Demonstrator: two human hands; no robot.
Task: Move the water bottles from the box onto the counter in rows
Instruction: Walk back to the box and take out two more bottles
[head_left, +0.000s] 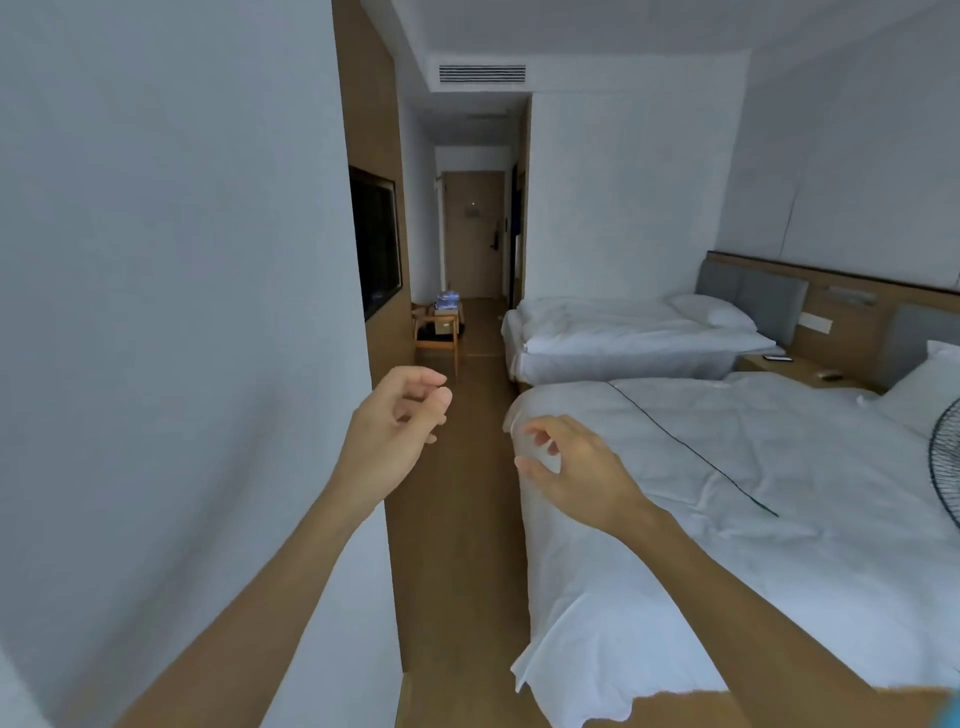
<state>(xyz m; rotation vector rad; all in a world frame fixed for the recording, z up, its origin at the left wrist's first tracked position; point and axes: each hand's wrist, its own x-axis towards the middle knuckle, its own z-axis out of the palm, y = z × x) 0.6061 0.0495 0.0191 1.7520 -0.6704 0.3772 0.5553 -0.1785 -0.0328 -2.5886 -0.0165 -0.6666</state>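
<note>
1. Task items: from my remote view, a pack of water bottles (448, 300), blue and clear, sat on top of a cardboard box (445, 323). Both rested on a wooden chair (435, 332) at the far end of the aisle, against the left wall. They were too small for me to count single bottles.
2. Left hand (397, 423): raised in mid-air beside the corner of the white wall (171, 312). Its grip was loose, the fingers curled softly with nothing in them.
3. Right hand (576, 467): raised over the near corner of the near bed (727, 519). Its grip was likewise relaxed and held nothing. The fingertips were blurred.
4. Open room: a narrow strip of wooden floor (457, 519) ran between the left wall and the bed edges, straight toward the chair and the door (474, 234) beyond. The near bed's cover hung over the bed's left edge onto this strip.
5. Left edge: a wood-panelled wall carried a dark television (375, 241), set just before the chair.
6. Counts: two hands, two beds (the far bed (623, 332) well behind the near one), one chair, one box, one bottle pack.
7. Other items: a thin dark cable (691, 449) lay across the near bed; a fan (946, 457) showed partly at the right edge; a nightstand (800, 370) stood between the beds; a vent (482, 74) sat high above the hallway.
</note>
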